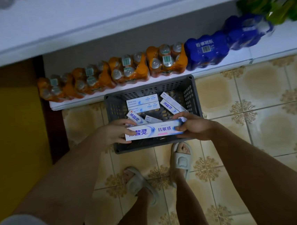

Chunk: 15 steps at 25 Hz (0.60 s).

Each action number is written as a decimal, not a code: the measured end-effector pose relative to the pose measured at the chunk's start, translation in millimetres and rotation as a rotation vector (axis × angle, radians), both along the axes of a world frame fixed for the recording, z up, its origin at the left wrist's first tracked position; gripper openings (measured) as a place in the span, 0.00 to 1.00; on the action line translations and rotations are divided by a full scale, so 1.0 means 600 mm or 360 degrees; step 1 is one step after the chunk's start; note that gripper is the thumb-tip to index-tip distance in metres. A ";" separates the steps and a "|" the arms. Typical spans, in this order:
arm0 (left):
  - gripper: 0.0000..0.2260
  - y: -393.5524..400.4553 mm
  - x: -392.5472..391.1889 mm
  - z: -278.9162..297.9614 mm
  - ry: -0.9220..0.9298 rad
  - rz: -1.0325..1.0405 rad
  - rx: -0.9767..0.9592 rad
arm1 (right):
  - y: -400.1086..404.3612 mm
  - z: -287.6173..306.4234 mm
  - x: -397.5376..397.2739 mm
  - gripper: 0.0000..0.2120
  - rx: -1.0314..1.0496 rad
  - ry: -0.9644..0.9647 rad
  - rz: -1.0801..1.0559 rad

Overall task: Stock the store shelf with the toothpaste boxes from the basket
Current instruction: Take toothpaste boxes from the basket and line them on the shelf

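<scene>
Basket (190, 97) at frame centre, on the floor (252, 111), its far rim against the low shelf (230, 64). Loose boxes (143, 104) lie inside it. One box (154, 130) held level over the basket's near rim: left hand (116, 133) on its left end, right hand (194, 126) on its right. Bottle packs (129, 68) in a row along the low shelf, running from centre left to upper right. Upper shelf (98, 17) across the top. Two feet (182, 156) below the basket.

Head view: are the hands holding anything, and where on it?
Yes. Both hands hold one toothpaste box level over the basket: the left hand grips its left end, the right hand its right end.
</scene>
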<state>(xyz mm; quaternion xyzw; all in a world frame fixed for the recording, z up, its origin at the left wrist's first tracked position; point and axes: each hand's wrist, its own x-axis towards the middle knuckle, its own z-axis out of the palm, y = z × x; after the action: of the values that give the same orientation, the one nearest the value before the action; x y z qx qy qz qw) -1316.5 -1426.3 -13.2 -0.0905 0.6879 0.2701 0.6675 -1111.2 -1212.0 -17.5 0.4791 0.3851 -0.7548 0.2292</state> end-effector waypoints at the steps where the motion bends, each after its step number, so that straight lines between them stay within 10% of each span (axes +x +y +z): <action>1: 0.18 -0.002 0.001 0.042 -0.0029 0.0061 0.0031 | 0.002 0.040 0.003 0.15 -0.0002 0.0029 -0.0025; 15: 0.23 -0.016 -0.043 0.592 0.0176 0.0398 0.0581 | 0.047 0.570 -0.039 0.21 0.0109 0.0426 -0.0066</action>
<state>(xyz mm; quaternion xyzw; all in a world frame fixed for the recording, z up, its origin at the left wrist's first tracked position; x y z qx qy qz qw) -1342.4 -1435.8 342.2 -0.0379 0.6466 0.4753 0.5954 -1134.6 -1183.8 324.6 0.3894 0.4278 -0.8029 0.1438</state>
